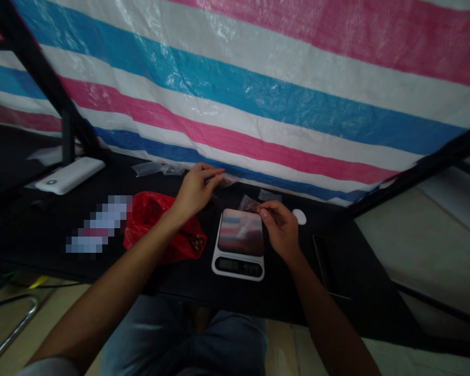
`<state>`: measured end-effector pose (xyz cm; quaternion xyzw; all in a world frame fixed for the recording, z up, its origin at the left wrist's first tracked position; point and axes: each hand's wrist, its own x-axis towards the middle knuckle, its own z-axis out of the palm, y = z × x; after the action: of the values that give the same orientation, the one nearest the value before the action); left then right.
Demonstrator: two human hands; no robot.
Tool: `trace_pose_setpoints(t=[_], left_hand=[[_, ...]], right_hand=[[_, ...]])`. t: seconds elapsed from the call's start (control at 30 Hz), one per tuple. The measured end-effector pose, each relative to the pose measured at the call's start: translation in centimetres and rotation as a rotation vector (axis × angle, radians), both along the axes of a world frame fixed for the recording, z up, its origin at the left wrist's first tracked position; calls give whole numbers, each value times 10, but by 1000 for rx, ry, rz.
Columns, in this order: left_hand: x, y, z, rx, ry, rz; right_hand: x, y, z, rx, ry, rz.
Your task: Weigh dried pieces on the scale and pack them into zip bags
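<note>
Behind the kitchen scale [241, 232], my right hand [281, 228] pinches the edge of a small clear plastic bag [249, 203] with dark brown bits inside. My left hand [199, 189] reaches over the far part of the table, thumb and fingers stretched out and slightly apart. Its fingertips are by another clear plastic bag [227, 180]; whether they touch it I cannot tell. Under my left forearm lies an open red plastic bag [147, 209], with small brown pieces [197, 242] showing at its mouth. The scale's steel plate has nothing on it.
More clear bags [152, 167] lie along the back, one flat bag [270, 195] behind my right hand. A white round piece [299, 216] and a dark phone-like slab [321, 261] are at right. A white device [70, 175] sits at left. Striped sheeting [258, 99] hangs behind the black table.
</note>
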<state>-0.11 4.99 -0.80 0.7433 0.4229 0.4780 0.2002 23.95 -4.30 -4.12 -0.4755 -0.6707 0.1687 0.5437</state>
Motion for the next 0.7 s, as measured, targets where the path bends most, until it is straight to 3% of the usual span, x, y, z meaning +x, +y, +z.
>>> trace_pose_setpoints(t=[0.1,0.2,0.3,0.4,0.5,0.7], left_hand=[[-20,-19,-2,-75,224,-90],[-52,-57,-5,-113,408,-119],[-82,-90,-10,-154,639,-235],[-101,-104,-12,-197,747,-264],[-113,-105,-4,-235,776,-162],[-122,-123,22,-164,560,159]], right_hand=[[-2,-1,2,27,-51,9],[-7,-5,5,81,-132,70],[-14,-8,6,115,-196,163],[-18,-9,5,101,-233,211],[-18,-9,3,78,-241,207],[-16,-8,4,67,-235,179]])
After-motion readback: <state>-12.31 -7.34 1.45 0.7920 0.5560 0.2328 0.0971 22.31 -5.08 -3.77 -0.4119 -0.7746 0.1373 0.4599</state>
